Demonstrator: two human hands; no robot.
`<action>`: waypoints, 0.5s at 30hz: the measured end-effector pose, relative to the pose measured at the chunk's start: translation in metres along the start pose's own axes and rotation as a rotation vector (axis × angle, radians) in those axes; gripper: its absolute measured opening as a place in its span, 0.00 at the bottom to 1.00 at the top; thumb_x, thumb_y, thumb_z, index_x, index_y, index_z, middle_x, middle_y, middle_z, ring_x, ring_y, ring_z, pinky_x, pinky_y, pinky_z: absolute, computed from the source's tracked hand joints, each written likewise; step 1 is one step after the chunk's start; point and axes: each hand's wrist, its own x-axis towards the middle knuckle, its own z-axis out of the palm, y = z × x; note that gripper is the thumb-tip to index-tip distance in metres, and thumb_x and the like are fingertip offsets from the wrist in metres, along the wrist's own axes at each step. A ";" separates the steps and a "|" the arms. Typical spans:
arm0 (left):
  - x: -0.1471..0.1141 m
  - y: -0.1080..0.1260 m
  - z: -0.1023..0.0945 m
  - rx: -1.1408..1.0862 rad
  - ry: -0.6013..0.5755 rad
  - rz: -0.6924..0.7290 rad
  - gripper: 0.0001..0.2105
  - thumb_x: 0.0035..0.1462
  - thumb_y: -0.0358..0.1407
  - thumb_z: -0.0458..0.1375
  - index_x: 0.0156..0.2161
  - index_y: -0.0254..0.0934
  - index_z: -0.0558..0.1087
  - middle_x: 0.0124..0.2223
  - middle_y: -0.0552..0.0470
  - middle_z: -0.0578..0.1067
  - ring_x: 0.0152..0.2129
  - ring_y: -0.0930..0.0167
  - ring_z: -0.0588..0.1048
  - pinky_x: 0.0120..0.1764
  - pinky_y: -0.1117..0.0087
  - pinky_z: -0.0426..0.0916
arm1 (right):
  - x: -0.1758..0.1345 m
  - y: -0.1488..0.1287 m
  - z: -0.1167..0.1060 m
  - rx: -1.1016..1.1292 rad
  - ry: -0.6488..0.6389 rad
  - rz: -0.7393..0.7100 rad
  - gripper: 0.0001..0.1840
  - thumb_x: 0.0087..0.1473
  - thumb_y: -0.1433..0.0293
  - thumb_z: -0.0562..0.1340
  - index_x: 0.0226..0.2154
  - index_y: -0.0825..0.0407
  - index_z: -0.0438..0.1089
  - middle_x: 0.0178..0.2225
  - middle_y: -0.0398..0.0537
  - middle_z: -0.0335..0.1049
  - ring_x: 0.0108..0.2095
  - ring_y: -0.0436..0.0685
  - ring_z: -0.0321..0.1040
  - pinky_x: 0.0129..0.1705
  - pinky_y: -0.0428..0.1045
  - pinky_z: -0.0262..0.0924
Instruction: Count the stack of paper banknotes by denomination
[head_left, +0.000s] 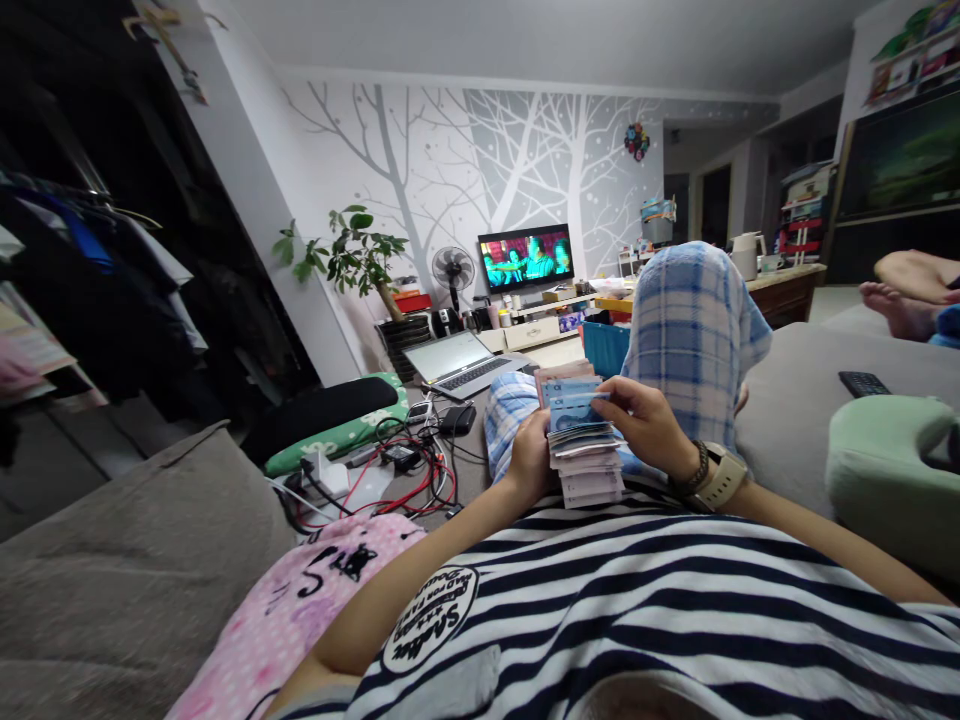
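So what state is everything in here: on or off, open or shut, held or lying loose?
Thick stack of paper banknotes: held upright on the lap.
Left hand: gripping the stack's side.
Right hand: fingers pinching the top blue note.
Flat television: on.
Silver laptop: open.
Black standing fan: cannot tell.
Black remote control: lying loose on the sofa.

Open laptop, television, floor fan

The stack of banknotes hides most left hand fingers; denominations too small.
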 end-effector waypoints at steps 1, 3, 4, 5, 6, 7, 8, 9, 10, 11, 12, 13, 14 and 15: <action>0.000 0.002 0.002 -0.046 -0.017 -0.034 0.07 0.48 0.34 0.54 0.24 0.38 0.74 0.31 0.51 0.77 0.35 0.66 0.73 0.42 0.66 0.68 | 0.000 0.000 0.000 0.010 -0.004 0.010 0.11 0.56 0.60 0.61 0.32 0.51 0.70 0.23 0.40 0.60 0.25 0.50 0.55 0.29 0.47 0.54; -0.001 0.007 0.005 -0.119 -0.045 -0.091 0.11 0.50 0.34 0.51 0.23 0.38 0.73 0.28 0.51 0.76 0.32 0.67 0.72 0.39 0.67 0.68 | 0.001 0.000 0.001 0.038 -0.010 0.032 0.12 0.56 0.60 0.60 0.31 0.51 0.70 0.23 0.40 0.60 0.25 0.50 0.56 0.29 0.47 0.54; -0.002 0.009 0.005 -0.125 -0.049 -0.096 0.11 0.50 0.33 0.50 0.23 0.38 0.73 0.28 0.52 0.76 0.32 0.67 0.72 0.38 0.68 0.68 | 0.001 0.000 0.001 0.053 -0.008 0.044 0.12 0.56 0.60 0.60 0.30 0.51 0.69 0.23 0.40 0.60 0.25 0.50 0.55 0.29 0.47 0.54; -0.004 0.012 0.006 -0.104 -0.049 -0.077 0.11 0.50 0.32 0.51 0.22 0.38 0.73 0.28 0.52 0.76 0.32 0.67 0.72 0.38 0.68 0.68 | 0.002 0.000 0.001 0.068 -0.004 0.058 0.12 0.55 0.59 0.61 0.30 0.51 0.69 0.23 0.40 0.61 0.25 0.50 0.55 0.28 0.47 0.54; -0.005 0.014 0.005 -0.069 -0.043 -0.046 0.10 0.48 0.31 0.52 0.21 0.38 0.73 0.28 0.52 0.76 0.33 0.67 0.72 0.39 0.68 0.68 | 0.002 0.000 0.001 0.085 0.002 0.072 0.12 0.55 0.59 0.61 0.30 0.52 0.69 0.23 0.40 0.61 0.25 0.50 0.55 0.28 0.47 0.54; -0.007 0.016 0.005 -0.036 -0.035 -0.019 0.09 0.48 0.31 0.53 0.21 0.38 0.73 0.28 0.51 0.76 0.33 0.66 0.72 0.39 0.68 0.68 | 0.002 0.000 0.001 0.105 0.008 0.087 0.12 0.55 0.59 0.61 0.30 0.52 0.69 0.23 0.41 0.61 0.25 0.50 0.55 0.28 0.46 0.54; -0.008 0.018 0.005 -0.014 -0.030 -0.002 0.09 0.47 0.31 0.54 0.20 0.37 0.73 0.28 0.50 0.76 0.33 0.66 0.72 0.40 0.68 0.67 | 0.003 0.000 0.001 0.128 0.013 0.101 0.12 0.54 0.59 0.61 0.30 0.52 0.69 0.23 0.41 0.61 0.25 0.50 0.55 0.27 0.46 0.54; -0.009 0.019 0.005 -0.011 -0.035 0.005 0.09 0.48 0.31 0.54 0.20 0.37 0.73 0.28 0.50 0.76 0.33 0.66 0.72 0.40 0.67 0.68 | 0.003 0.000 0.001 0.156 0.017 0.114 0.12 0.54 0.59 0.62 0.31 0.52 0.68 0.23 0.40 0.60 0.25 0.50 0.55 0.27 0.46 0.53; -0.010 0.019 0.005 -0.030 -0.051 -0.003 0.10 0.48 0.32 0.54 0.20 0.37 0.73 0.28 0.49 0.76 0.34 0.65 0.72 0.40 0.66 0.68 | 0.004 -0.001 0.001 0.188 0.020 0.125 0.12 0.53 0.59 0.62 0.31 0.52 0.68 0.23 0.40 0.60 0.24 0.49 0.55 0.26 0.46 0.53; -0.010 0.019 0.005 -0.061 -0.074 -0.017 0.10 0.49 0.32 0.54 0.20 0.37 0.74 0.28 0.49 0.76 0.34 0.64 0.73 0.40 0.65 0.68 | 0.004 -0.001 0.001 0.220 0.023 0.137 0.12 0.52 0.59 0.63 0.32 0.52 0.68 0.23 0.40 0.60 0.24 0.49 0.55 0.26 0.46 0.52; -0.010 0.018 0.006 -0.096 -0.100 -0.031 0.10 0.49 0.33 0.54 0.22 0.37 0.74 0.28 0.49 0.77 0.35 0.62 0.73 0.41 0.64 0.69 | 0.005 -0.001 0.000 0.250 0.025 0.148 0.12 0.52 0.60 0.63 0.32 0.52 0.68 0.22 0.39 0.60 0.23 0.49 0.55 0.25 0.46 0.51; -0.009 0.016 0.007 -0.131 -0.121 -0.044 0.09 0.50 0.34 0.54 0.24 0.38 0.75 0.28 0.49 0.77 0.37 0.61 0.74 0.41 0.62 0.69 | 0.005 -0.001 0.000 0.276 0.025 0.161 0.13 0.52 0.59 0.63 0.33 0.52 0.67 0.22 0.38 0.60 0.23 0.49 0.55 0.25 0.46 0.51; -0.008 0.014 0.009 -0.158 -0.135 -0.056 0.09 0.50 0.36 0.54 0.25 0.38 0.76 0.28 0.49 0.77 0.37 0.60 0.74 0.41 0.61 0.69 | 0.005 -0.001 0.000 0.297 0.025 0.174 0.13 0.51 0.59 0.64 0.33 0.52 0.67 0.21 0.38 0.60 0.22 0.49 0.55 0.25 0.46 0.50; -0.006 0.012 0.010 -0.181 -0.150 -0.068 0.09 0.50 0.37 0.54 0.27 0.39 0.76 0.28 0.49 0.77 0.38 0.59 0.74 0.41 0.60 0.70 | 0.006 0.000 0.000 0.312 0.026 0.186 0.14 0.51 0.59 0.64 0.33 0.51 0.67 0.21 0.38 0.61 0.22 0.49 0.55 0.25 0.46 0.50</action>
